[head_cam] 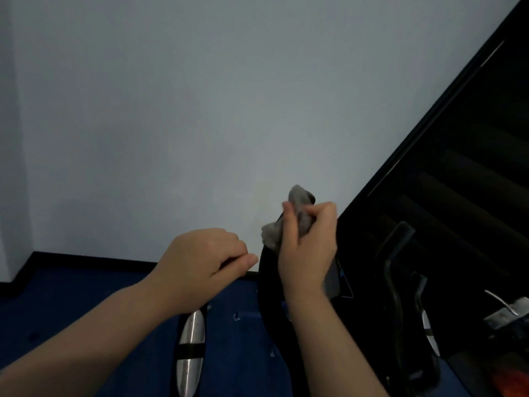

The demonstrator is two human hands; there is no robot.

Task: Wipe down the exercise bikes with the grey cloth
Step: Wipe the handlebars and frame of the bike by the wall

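The black exercise bike [270,285] stands right in front of me, its console largely hidden behind my right hand. My right hand [307,250] is closed around the bunched grey cloth [297,216] and presses it against the top of the bike's console. My left hand [200,267] is curled over the black left handlebar, which carries silver sensor plates [191,330] just below my wrist. A second black handlebar [396,267] rises on the right, with another silver plate lower down.
A pale wall fills the upper view, meeting blue carpet [86,305] at a dark skirting strip. A large dark window or glass panel [463,167] slants across the right side. Grey and orange items lie at the lower right.
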